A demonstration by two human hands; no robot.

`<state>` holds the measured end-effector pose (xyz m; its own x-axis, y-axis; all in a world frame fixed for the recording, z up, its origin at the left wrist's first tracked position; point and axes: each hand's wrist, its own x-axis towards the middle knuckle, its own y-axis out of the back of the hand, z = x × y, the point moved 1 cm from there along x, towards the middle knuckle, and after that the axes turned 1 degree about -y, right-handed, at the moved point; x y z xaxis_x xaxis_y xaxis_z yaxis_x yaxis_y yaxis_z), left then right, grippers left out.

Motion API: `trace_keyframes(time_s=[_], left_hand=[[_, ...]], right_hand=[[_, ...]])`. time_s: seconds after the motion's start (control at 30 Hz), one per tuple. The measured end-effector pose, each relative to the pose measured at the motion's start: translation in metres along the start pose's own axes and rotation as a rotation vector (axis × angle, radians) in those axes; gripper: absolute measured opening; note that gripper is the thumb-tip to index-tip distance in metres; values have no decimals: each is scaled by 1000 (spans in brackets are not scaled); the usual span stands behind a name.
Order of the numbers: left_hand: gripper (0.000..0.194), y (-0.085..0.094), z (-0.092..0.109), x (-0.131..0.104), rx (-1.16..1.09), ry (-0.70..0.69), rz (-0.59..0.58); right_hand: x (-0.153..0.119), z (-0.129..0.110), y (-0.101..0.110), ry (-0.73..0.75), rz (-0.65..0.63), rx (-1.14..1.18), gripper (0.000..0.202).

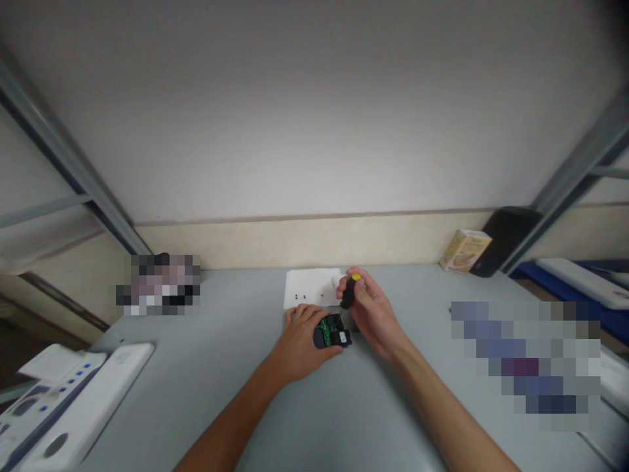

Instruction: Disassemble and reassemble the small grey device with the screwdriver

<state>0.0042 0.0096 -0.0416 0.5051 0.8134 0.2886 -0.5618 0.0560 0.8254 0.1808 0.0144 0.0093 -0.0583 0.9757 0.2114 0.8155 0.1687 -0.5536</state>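
Observation:
My left hand (305,341) curls round a small black device with an exposed green circuit board (325,328), steadying it on the grey table. Its exact kind I cannot make out. In my right hand (374,311) is a screwdriver with a black handle and yellow end (350,292), fingers wrapped round the handle. The screwdriver stands nearly upright above the device's right rear part; whether its tip touches is too small to tell. Just behind the device lies a white sheet of paper (309,282) with a few tiny dark screws (297,297) on it.
A yellowish box (465,250) and a dark, flat object (506,239) lean at the back right. White packaging (115,387) lies along the left edge. Blurred-out items occupy the back left and right side. A wall rises behind the table (206,367), with metal posts at both sides.

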Motion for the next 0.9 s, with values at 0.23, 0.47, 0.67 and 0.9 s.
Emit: trace_keyframes(time_s=[0.23,0.47,0.67,0.9], left_hand=[[61,0,-1,1,-4,-4,8],[61,-1,-1,1,-4,-2,3],[60,0,0,1,0,3,-3],[63,0,-1,1,2,9,-13]], right_hand=[[0,0,-1,-1,-9,-13,24],[-2,-1,-5,-8,-24,-27,23],[-3,-1,-7,-3,-39,-77,26],[-5,1,-8,-19,-72,-105,25]])
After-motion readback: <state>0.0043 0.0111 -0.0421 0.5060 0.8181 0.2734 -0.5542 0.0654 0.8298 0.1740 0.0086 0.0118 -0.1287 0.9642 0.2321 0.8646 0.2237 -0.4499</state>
